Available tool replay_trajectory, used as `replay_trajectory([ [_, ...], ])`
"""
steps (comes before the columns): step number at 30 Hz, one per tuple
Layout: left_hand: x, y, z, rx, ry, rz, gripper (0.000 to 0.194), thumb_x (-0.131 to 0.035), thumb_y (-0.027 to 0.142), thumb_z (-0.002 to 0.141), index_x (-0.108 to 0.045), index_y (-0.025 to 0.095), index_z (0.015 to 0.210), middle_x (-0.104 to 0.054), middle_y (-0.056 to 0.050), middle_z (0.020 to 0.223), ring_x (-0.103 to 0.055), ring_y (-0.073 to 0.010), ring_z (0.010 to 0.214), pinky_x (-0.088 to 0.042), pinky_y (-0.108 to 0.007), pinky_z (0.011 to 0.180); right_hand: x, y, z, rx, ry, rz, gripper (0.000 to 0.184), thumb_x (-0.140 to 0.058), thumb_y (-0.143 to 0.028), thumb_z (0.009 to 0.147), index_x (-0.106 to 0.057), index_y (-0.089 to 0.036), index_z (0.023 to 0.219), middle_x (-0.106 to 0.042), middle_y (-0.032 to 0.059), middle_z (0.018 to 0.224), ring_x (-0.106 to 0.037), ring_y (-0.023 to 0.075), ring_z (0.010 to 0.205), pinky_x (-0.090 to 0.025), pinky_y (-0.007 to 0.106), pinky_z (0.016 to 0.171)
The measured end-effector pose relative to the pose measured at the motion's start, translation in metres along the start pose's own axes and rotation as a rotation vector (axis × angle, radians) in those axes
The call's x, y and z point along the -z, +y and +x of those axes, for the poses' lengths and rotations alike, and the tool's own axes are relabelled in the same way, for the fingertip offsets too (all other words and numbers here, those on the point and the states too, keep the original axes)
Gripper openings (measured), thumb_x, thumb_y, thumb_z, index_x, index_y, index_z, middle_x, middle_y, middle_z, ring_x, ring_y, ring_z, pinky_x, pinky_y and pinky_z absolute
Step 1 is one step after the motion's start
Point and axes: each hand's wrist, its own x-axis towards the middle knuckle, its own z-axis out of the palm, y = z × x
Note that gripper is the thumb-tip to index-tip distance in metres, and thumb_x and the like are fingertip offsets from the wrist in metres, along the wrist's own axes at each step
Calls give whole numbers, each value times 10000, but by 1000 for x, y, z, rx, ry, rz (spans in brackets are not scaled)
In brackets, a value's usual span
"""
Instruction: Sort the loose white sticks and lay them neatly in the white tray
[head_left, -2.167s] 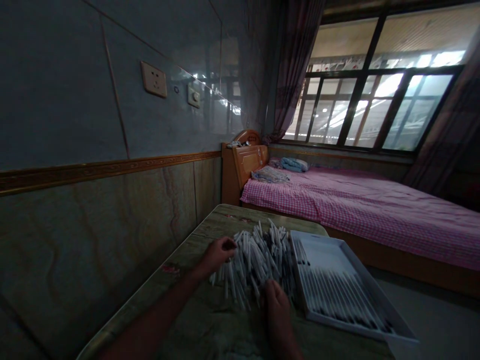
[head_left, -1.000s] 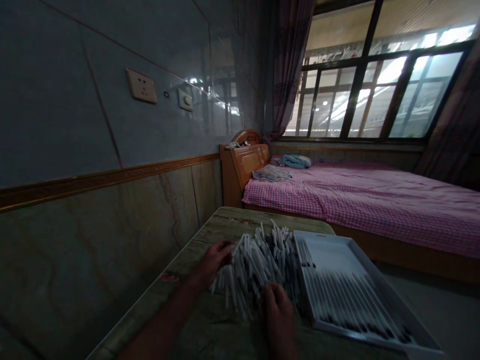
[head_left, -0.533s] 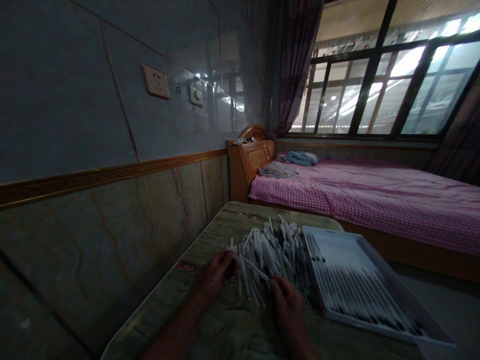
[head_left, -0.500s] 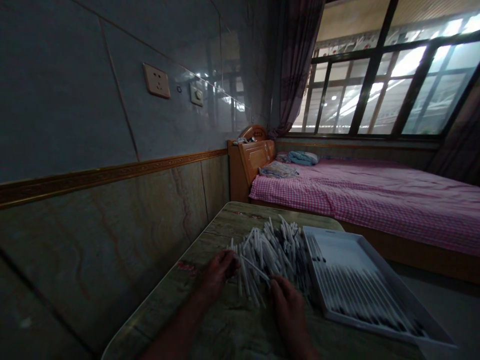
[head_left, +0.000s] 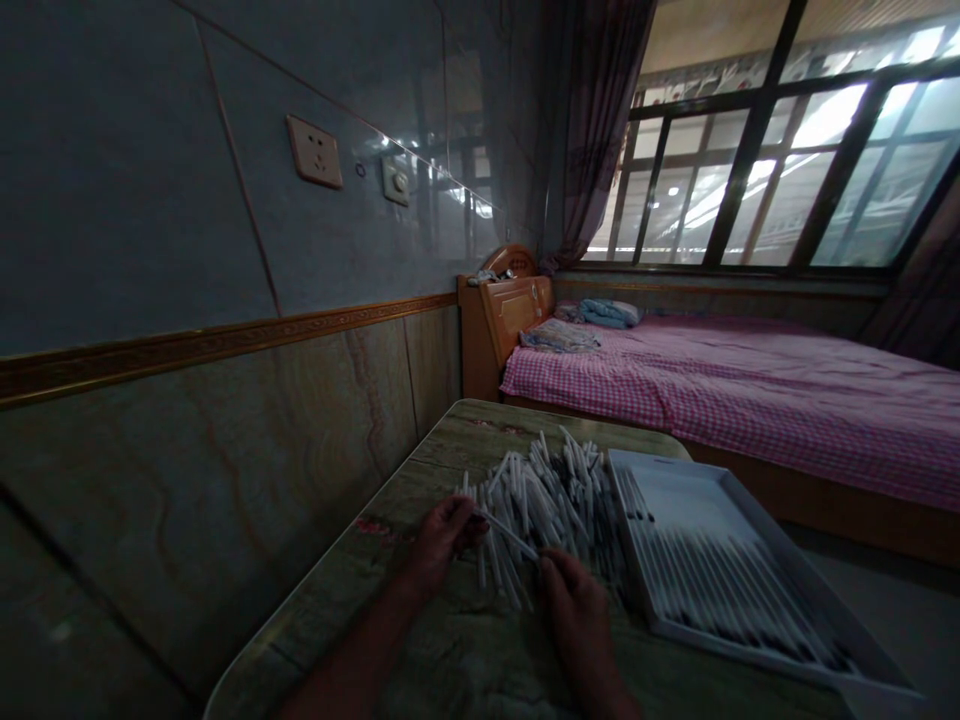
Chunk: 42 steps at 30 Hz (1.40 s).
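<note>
Between my hands is a thin white pen-like stick (head_left: 508,534), held slantwise in front of the pile. My left hand (head_left: 444,540) pinches its far left end, fingertips closed. Its right, lower end is gripped by the closed fingers of my right hand (head_left: 576,602). Behind both hands lies a loose heap of similar white sticks (head_left: 536,497), pointing many ways, some with dark parts. To the right, a white shallow tray (head_left: 806,560) holds a neat row of dark-tipped sticks (head_left: 716,580), with a few more at its upper left. Exact stick type is too dim to tell.
Everything rests on a marble-patterned table (head_left: 420,480) with rounded corners. A tiled wall (head_left: 337,400) with a socket (head_left: 313,152) runs along the left. Beyond the table stands a bed (head_left: 712,390) with a pink checked sheet, below a window.
Both hands keep their hold on the stick; the left fingers shift very slightly up and right. The view tilts a little. The heap and tray look the same.
</note>
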Motion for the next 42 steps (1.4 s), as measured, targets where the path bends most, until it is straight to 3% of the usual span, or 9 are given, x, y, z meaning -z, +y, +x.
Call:
replay_trajectory([
  [12, 1, 0, 0, 14, -16, -1, 466, -813, 481, 539, -562, 165, 773, -669, 17, 668, -679, -156, 606, -528, -243, 536, 1, 3, 0, 28, 10, -68, 348, -540, -463, 796, -731, -183, 877, -735, 68, 822, -673, 238, 786, -503, 284, 689],
  [18, 3, 0, 0, 14, -25, 66, 454, -801, 495, 544, -592, 154, 761, -674, -1, 670, -671, -159, 596, -526, -250, 530, -3, 4, -2, 215, -31, -169, 269, -539, -354, 829, -728, -209, 955, -722, 76, 942, -665, 226, 890, -502, 310, 809],
  [25, 2, 6, -5, -9, -62, 189, 459, -756, 556, 563, -634, 138, 708, -683, -29, 640, -649, -156, 570, -503, -237, 508, -6, 6, -10, 330, -105, -319, 337, -423, -347, 904, -704, -177, 982, -700, 112, 918, -661, 208, 809, -496, 293, 737],
  [28, -1, 6, -8, -46, -72, 231, 452, -744, 559, 581, -645, 133, 692, -675, -24, 617, -636, -149, 548, -504, -239, 511, -5, 5, -12, 250, -128, -247, 346, -426, -383, 898, -697, -178, 965, -706, 95, 905, -651, 207, 833, -475, 290, 774],
  [31, -4, 3, -12, -87, -107, 239, 432, -711, 553, 637, -661, 131, 715, -689, -33, 647, -642, -152, 565, -514, -244, 530, -2, 1, -9, 102, -163, -150, 362, -444, -435, 856, -683, -169, 798, -664, 45, 713, -610, 189, 710, -447, 264, 660],
  [34, -6, 0, -15, -124, -131, 248, 404, -680, 534, 689, -666, 133, 734, -708, -48, 702, -649, -154, 590, -520, -243, 543, 3, -4, -2, -8, -212, -64, 363, -473, -478, 770, -528, -185, 563, -443, -28, 509, -449, 129, 533, -321, 232, 503],
  [37, -7, 0, -16, -132, -129, 255, 391, -686, 524, 688, -662, 137, 740, -716, -52, 722, -645, -154, 583, -523, -247, 534, 4, -8, 2, -120, -322, 14, 359, -486, -493, 715, -380, -213, 518, -286, -66, 495, -289, 85, 485, -217, 222, 460],
  [42, -7, -3, -14, -143, -115, 187, 444, -683, 564, 670, -656, 135, 779, -713, -58, 723, -639, -160, 562, -523, -266, 521, -6, -9, -2, -152, -447, 71, 378, -521, -526, 729, -415, -206, 559, -339, -70, 509, -296, 77, 483, -225, 212, 455],
])
